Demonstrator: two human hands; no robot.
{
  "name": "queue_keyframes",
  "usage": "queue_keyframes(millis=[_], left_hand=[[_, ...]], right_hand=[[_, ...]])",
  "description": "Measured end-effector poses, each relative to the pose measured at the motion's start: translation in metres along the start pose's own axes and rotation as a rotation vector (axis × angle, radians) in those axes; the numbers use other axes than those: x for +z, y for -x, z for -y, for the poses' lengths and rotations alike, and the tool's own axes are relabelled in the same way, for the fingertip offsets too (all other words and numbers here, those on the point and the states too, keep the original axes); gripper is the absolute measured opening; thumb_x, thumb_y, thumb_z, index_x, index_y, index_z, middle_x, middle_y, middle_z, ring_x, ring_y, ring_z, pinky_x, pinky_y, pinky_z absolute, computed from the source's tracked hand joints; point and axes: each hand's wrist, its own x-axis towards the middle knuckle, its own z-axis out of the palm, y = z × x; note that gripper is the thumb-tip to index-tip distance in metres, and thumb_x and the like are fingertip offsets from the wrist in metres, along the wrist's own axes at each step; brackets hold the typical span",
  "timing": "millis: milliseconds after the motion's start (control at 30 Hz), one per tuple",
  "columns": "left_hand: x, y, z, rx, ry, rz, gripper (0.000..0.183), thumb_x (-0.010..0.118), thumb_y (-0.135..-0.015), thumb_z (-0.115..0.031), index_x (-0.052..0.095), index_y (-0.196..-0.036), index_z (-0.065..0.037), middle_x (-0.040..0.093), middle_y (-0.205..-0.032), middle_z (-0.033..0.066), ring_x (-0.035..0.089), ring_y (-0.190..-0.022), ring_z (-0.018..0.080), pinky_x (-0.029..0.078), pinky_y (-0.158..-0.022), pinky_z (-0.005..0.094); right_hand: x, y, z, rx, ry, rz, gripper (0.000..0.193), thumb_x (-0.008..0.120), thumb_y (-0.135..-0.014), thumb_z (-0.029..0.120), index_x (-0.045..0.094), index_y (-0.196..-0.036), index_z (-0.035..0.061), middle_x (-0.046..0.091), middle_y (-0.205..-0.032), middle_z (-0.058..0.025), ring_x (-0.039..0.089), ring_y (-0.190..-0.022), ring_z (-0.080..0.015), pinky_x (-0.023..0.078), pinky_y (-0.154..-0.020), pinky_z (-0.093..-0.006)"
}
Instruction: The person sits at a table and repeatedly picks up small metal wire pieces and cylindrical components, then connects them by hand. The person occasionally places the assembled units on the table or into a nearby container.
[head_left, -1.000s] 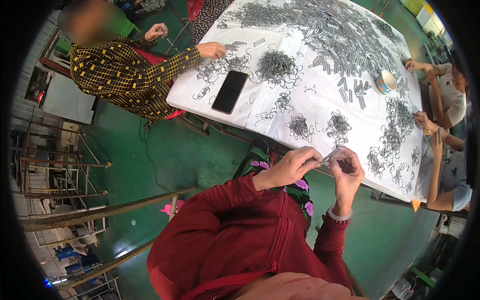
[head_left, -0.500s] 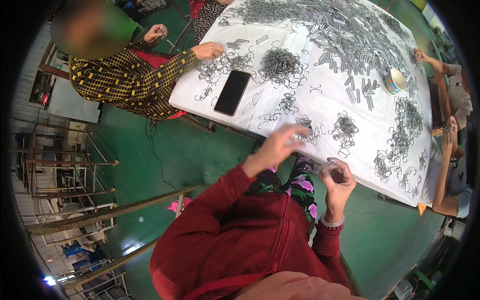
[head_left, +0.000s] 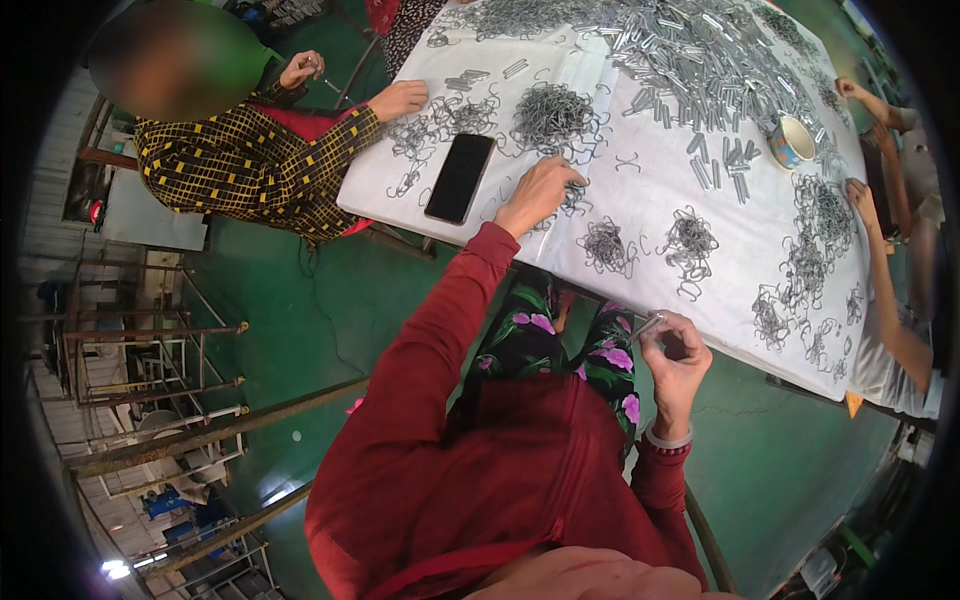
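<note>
Dark red sleeves on the person at this table point(head_left: 650, 195), which has a white cover and is loaded with little metal bits. Right hand point(head_left: 678, 372) is just off the near edge, thumb and fingertips pinched on a slim silvery metal piece point(head_left: 648, 326), which sticks out toward the left above the floral trousers point(head_left: 610, 355). Left hand point(head_left: 537, 195) is reaching over the tabletop, palm down, fingers bent onto a small clump of wire hooks point(head_left: 574, 202); can't tell if it's actually got one, since the fingers cover the spot. Just left of that hand lies a black phone point(head_left: 461, 178), screen dark, and on the far side of it sits a bigger tangled hook pile point(head_left: 552, 115). Two smaller piles are near the table edge between the two hands, a left one point(head_left: 605, 245) and a right one point(head_left: 691, 238), plus a stray bent wire point(head_left: 627, 162) farther back. Way over on the far side there's a huge heap of metal strips point(head_left: 690, 70), with a printed paper cup point(head_left: 789, 146) near its right end. More hooks point(head_left: 825, 215) run along the right side. Over on the left, a co-worker in a black-and-yellow checked shirt point(head_left: 230, 165) has one hand point(head_left: 400, 98) at the tabletop, right by some loose hooks.
</note>
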Motion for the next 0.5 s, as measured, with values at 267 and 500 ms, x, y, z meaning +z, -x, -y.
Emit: queue_keyframes(millis=[267,500], left_hand=[[-0.008,-0.019,0.004,-0.036,0.020,-0.125,0.016,0.056,-0.079,-0.004,0.069,-0.088,-0.004,0.062,-0.084,0.0166,0.060,-0.086,0.0337,0.047,-0.076,0.0428],[0.026,-0.044,-0.003,-0.026,-0.396,-0.094,0.013,0.055,-0.078,-0.004,0.063,-0.086,0.002,0.056,-0.095,0.0193,0.055,-0.094,0.0333,0.049,-0.072,0.0456]], right_hand=[[0.006,0.006,0.004,-0.030,-0.005,0.012,0.027,0.063,-0.069,-0.014,0.063,-0.093,-0.0038,0.060,-0.083,-0.0025,0.055,-0.075,-0.0081,0.045,-0.071,-0.0217],[0.015,0.013,0.011,-0.071,-0.011,0.003,0.025,0.063,-0.070,-0.014,0.063,-0.093,-0.0033,0.061,-0.082,-0.0020,0.055,-0.074,-0.0073,0.046,-0.071,-0.0213]])
